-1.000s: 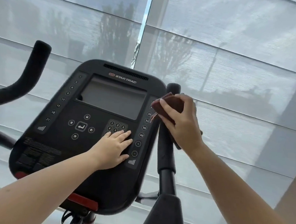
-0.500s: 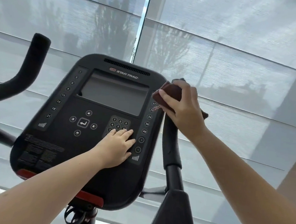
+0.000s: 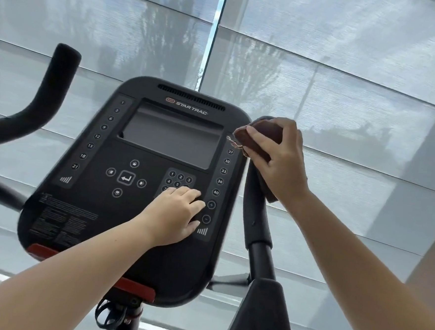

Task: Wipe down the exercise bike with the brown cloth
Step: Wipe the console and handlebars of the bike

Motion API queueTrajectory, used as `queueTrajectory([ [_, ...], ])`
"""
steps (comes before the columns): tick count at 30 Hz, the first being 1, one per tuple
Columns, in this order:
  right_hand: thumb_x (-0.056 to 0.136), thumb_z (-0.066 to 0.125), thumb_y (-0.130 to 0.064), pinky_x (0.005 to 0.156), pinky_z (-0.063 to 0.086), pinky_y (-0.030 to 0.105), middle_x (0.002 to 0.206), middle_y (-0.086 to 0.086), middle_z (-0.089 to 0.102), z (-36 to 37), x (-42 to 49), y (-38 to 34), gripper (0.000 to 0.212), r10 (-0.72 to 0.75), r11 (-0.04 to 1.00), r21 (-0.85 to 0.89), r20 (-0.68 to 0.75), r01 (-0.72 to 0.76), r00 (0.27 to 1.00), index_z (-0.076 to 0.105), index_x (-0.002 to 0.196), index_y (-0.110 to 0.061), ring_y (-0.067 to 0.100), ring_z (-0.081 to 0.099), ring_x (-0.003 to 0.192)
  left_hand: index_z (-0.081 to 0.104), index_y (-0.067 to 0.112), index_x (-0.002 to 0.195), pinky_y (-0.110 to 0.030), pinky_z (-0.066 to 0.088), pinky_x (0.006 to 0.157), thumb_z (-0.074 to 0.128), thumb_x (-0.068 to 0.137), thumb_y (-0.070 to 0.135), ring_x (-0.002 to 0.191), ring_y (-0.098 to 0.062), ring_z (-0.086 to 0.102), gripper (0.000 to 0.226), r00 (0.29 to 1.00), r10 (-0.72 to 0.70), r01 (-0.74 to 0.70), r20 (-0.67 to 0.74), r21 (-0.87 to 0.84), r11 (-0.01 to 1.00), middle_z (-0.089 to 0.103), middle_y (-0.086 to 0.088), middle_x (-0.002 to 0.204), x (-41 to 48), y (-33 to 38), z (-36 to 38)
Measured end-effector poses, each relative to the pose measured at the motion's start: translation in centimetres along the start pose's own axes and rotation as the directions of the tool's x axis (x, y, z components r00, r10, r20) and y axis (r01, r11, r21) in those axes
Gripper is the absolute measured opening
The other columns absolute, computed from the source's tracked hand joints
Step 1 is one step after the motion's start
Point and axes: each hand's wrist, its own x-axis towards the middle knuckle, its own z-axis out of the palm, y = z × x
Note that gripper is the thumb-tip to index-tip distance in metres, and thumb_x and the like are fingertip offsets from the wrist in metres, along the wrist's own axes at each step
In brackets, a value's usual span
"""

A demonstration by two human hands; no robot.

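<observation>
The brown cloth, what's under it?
The brown cloth covers the top of the right handlebar, gripped by the right hand. The bar's tip is hidden.

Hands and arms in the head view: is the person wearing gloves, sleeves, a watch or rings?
Nothing worn shows. The left hand and right hand are both bare, with no gloves, rings or watch visible. Both forearms are uncovered right to the frame edge: no sleeves, bands or markings in view.
</observation>
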Motion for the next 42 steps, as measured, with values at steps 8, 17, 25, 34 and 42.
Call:
queueTrajectory([
  [8,0.078,0.063,-0.041,0.094,0.037,0.017,0.108,-0.012,0.044,-3.3,-7.5,-0.1,0.028,-0.059,0.965,0.255,0.448,-0.064,0.892,0.063,0.106,-0.046,0.007,0.046,0.104,0.052,0.011,0.125,-0.042,0.028,0.104,0.058,0.086,0.029,0.127,-0.027,0.039,0.043,0.968,0.014,-0.043,-0.251,-0.109,0.993,0.046,-0.012,0.136,0.8,1.1,-4.5],
  [17,0.080,0.065,-0.037,0.090,0.037,0.012,0.107,-0.009,0.045,-3.7,-7.9,-1.4,0.026,-0.035,0.961,0.256,0.478,-0.102,0.878,0.067,0.105,-0.038,0.004,0.047,0.101,0.054,0.010,0.122,-0.044,0.033,0.104,0.060,0.085,0.026,0.125,-0.028,0.041,0.041,0.949,0.034,-0.107,-0.314,-0.217,0.970,0.049,-0.011,0.134,0.7,2.2,-5.8],
  [25,0.083,0.065,-0.023,0.098,0.038,0.025,0.108,0.005,0.047,-2.5,-6.7,-1.1,0.028,0.097,0.971,0.177,0.329,-0.162,0.939,0.066,0.111,-0.024,0.015,0.048,0.105,0.054,0.009,0.122,-0.041,0.032,0.104,0.059,0.086,0.023,0.126,-0.026,0.041,0.039,0.948,0.011,-0.109,-0.318,-0.292,0.950,0.048,-0.010,0.135,0.4,2.7,-5.6],
  [34,0.080,0.068,-0.024,0.098,0.036,0.018,0.112,0.010,0.049,-3.6,-2.5,0.1,0.030,-0.129,0.983,0.161,0.253,0.089,0.959,0.067,0.110,-0.017,0.016,0.049,0.106,0.053,0.010,0.123,-0.035,0.027,0.104,0.057,0.087,0.025,0.128,-0.024,0.038,0.039,0.940,-0.040,-0.073,-0.339,-0.314,0.946,0.045,-0.007,0.137,0.3,2.0,-5.1],
  [42,0.082,0.065,-0.032,0.072,0.050,0.044,0.105,0.016,0.060,-1.0,0.2,0.7,0.025,-0.331,0.903,-0.180,0.284,0.389,0.900,0.072,0.099,-0.015,0.034,0.051,0.083,0.060,0.005,0.113,-0.043,0.038,0.097,0.064,0.083,0.022,0.116,-0.030,0.051,0.035,0.900,-0.003,-0.127,-0.436,-0.270,0.954,0.055,-0.013,0.126,0.2,1.7,-4.7],
])
